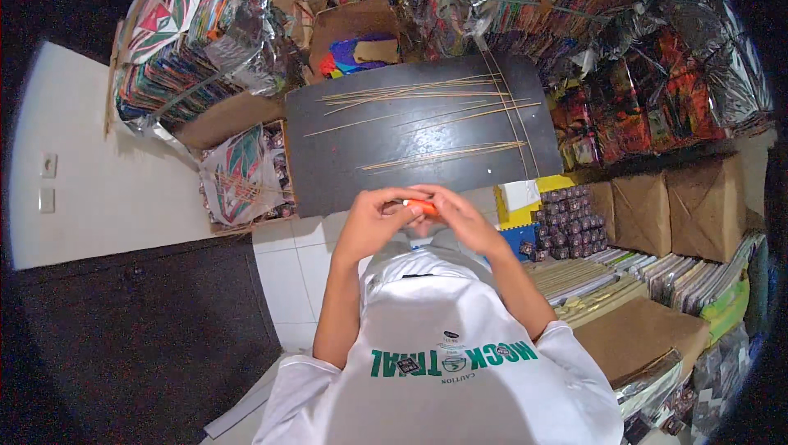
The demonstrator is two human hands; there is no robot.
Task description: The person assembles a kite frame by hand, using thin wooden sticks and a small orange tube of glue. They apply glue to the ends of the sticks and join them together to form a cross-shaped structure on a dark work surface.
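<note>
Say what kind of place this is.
Probably a storeroom doubling as a small workspace: bundled stacks of colourful sheets, brown packages along the right side, and thin sticks laid across a dark table.

Free room: the left end and lower-left corner of the dark grey rectangular tabletop [324,178] lie bare; a hand could pass low there. A narrow bare band separates the lower bundle of thin tan sticks [443,157] from the loose, crossing tan sticks above it. White floor tiles [281,279] offer an open passage left of the frame's centre.

Obstacles: two long thin strands cross the tabletop's right side. A brown carton of white, red and green sheets [242,178] blocks the left; stacked small dark patterned blocks [569,223] crowd right of centre; plastic-wrapped bundles [574,10] close the upper right.
</note>
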